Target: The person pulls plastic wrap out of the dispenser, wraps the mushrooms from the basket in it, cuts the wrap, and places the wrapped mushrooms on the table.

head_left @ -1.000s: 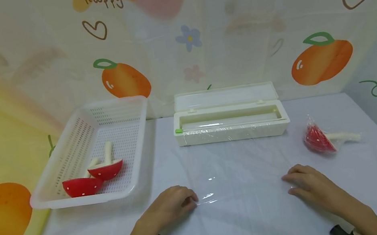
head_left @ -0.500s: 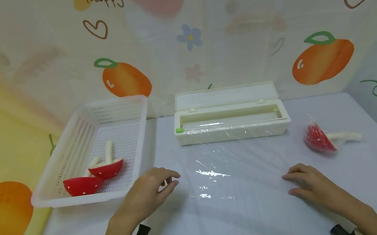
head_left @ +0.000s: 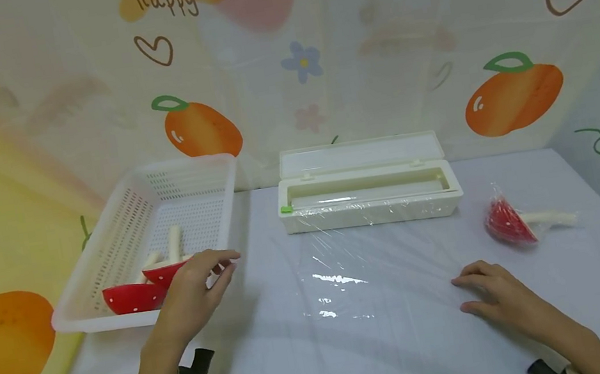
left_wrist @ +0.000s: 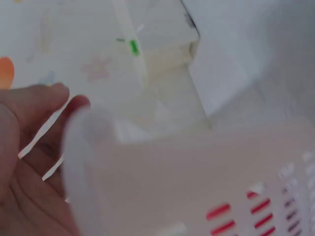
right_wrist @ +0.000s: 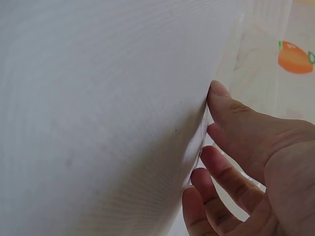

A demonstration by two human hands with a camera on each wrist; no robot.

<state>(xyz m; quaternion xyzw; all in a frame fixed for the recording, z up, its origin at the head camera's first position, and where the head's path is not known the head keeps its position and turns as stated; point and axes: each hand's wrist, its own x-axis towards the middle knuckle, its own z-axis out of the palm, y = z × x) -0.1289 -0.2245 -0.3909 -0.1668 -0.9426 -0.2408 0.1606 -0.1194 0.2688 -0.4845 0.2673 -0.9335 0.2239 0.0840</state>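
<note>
A sheet of clear cling film [head_left: 343,281] lies pulled out over the table from the open white dispenser box [head_left: 368,199]. My right hand [head_left: 475,290] rests on the film's right part with fingers loosely spread; in the right wrist view its fingertips [right_wrist: 219,93] touch the white surface. My left hand [head_left: 205,275] hovers open and holds nothing, at the front right corner of the white basket [head_left: 180,164]. It is just right of two red mushroom toys [head_left: 130,297] lying in there. The left wrist view shows my palm [left_wrist: 24,162] beside the blurred basket wall [left_wrist: 162,167].
A red mushroom wrapped in film [head_left: 509,223] lies at the right of the table. The dispenser's lid stands up against the fruit-print backdrop [head_left: 198,128]. A green tab [head_left: 285,209] marks the box's left end. The table cover [head_left: 396,360] is pale.
My left hand has let go of the film's front edge and moved left and away to the basket's corner. The film now lies slack and wrinkled. The right hand has stayed put.
</note>
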